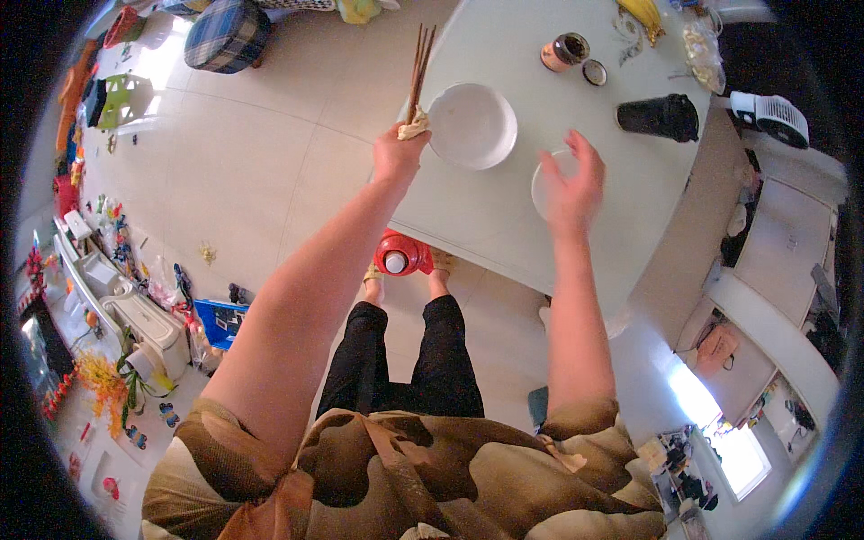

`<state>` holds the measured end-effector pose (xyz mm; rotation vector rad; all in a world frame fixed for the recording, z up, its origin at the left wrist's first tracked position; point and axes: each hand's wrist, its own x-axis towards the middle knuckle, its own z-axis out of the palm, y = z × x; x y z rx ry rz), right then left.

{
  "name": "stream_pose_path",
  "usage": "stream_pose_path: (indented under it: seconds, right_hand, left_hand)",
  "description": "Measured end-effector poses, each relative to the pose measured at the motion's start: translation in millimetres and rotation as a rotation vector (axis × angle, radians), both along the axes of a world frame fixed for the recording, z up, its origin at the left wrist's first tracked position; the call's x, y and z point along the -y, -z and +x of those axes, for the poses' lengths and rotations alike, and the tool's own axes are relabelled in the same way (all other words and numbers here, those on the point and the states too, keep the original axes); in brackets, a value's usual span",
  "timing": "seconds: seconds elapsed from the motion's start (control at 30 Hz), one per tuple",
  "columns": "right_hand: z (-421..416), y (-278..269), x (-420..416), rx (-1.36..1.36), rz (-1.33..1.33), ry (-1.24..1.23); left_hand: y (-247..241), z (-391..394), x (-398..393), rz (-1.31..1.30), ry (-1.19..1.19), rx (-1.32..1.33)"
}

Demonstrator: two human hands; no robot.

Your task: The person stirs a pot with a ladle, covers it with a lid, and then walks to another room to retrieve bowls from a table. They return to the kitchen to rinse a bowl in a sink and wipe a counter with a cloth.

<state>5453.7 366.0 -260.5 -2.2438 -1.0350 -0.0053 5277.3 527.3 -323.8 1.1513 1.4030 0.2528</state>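
My left hand (398,156) is closed around several thin brown chopsticks (420,74) and a crumpled cream cloth or tissue (415,125). The chopsticks point away from me, past the table's left edge. Just right of that hand, a large white bowl (472,126) stands on the table. Blurred by motion, my right hand (578,185) hovers over a smaller white round dish (542,192), thumb and fingers apart. It covers much of the dish, and whether it touches the rim is not clear.
On the pale table (486,209) are an opened jar (564,52), its lid (595,72), a black tumbler (658,117) and bananas (641,19). A small white fan (769,118) is at the right edge. Below, a red container (405,251) stands between my feet; a plaid stool (228,35) is far left.
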Motion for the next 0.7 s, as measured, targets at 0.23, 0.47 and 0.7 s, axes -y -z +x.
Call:
stream_pose_path:
  seconds: [0.23,0.47,0.7]
  right_hand:
    - [-9.1,36.8,-99.4,0.208,-0.305,-0.387]
    - [-16.1,58.4,-125.8,0.275,-0.458,-0.355]
    - [-18.5,68.6,-132.2,0.284,-0.508,-0.324]
  left_hand:
    - [8.2,1.1,0.0,0.048,0.0,0.026]
    - [5.1,-1.6,1.0,0.031,-0.059,0.1]
    - [5.9,-3.2,4.9,0.045,-0.086,0.164]
